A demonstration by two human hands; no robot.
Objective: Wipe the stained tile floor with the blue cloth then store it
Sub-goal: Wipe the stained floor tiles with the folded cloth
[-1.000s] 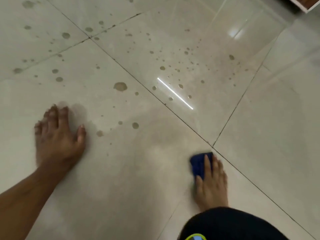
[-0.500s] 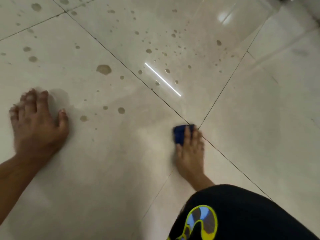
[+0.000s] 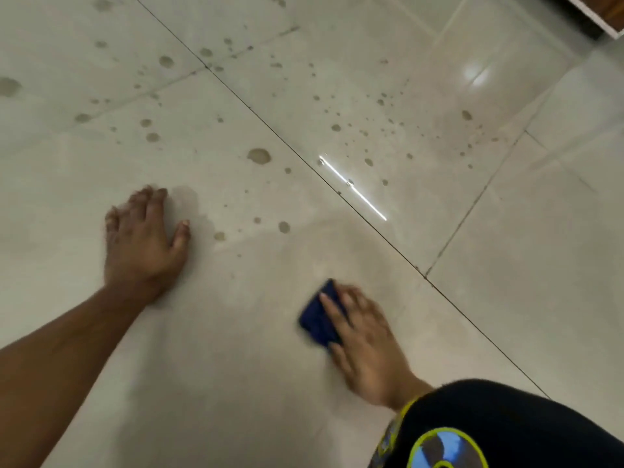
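Note:
A folded blue cloth (image 3: 319, 317) lies flat on the pale tile floor (image 3: 216, 366). My right hand (image 3: 366, 342) presses down on it, fingers spread over its right half, and looks blurred. My left hand (image 3: 143, 239) rests flat on the floor to the left, fingers apart, holding nothing. Several brown stains dot the tiles beyond both hands, the largest brown stain (image 3: 259, 156) above the left hand. The tile around the cloth looks dull and smeared, with few spots.
A dark sleeve with a yellow and blue print (image 3: 472, 430) fills the bottom right corner. Dark grout lines (image 3: 371, 224) cross the floor diagonally. A wooden furniture edge with white trim (image 3: 604, 15) sits at the top right.
My right hand has slid the blue cloth leftward and nearer to me, away from the grout-line crossing. The left hand stays planted on the floor.

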